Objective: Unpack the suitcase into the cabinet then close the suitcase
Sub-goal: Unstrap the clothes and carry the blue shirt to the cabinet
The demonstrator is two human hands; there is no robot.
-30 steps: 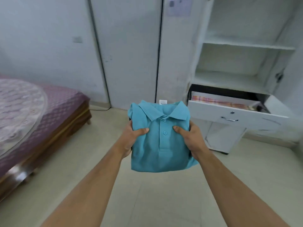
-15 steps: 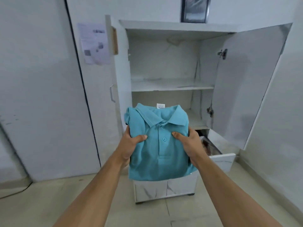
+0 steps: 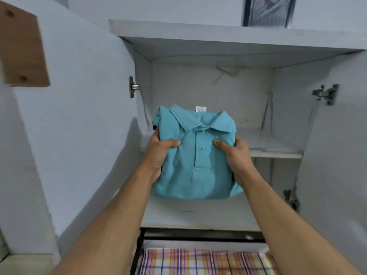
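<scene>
- The folded shirt (image 3: 195, 153), mid-frame, now sits at the cabinet (image 3: 234, 44) mouth, above the lower shelf (image 3: 198, 213); half a second ago it was farther off.
- Left hand (image 3: 158, 153) and right hand (image 3: 236, 155) clamp its sides, thumbs on top.
- Likely next: set it down on a shelf.
- Plaid cloth (image 3: 198, 261) fills the open drawer at the bottom.

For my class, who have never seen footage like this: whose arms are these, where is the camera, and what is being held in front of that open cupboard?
There is no machine here. The arms belong to a person wearing a wide-angle camera on the head, so the picture looks forward and down along their own forearms. The left hand and right hand each grip one side of a folded teal polo shirt, thumbs on top. The shirt is held in front of a white cabinet whose doors stand open. Inside, the upper shelf and the lower shelf show nothing lying on their visible parts. Below, an open drawer holds a folded plaid cloth. The suitcase is out of view.
</scene>
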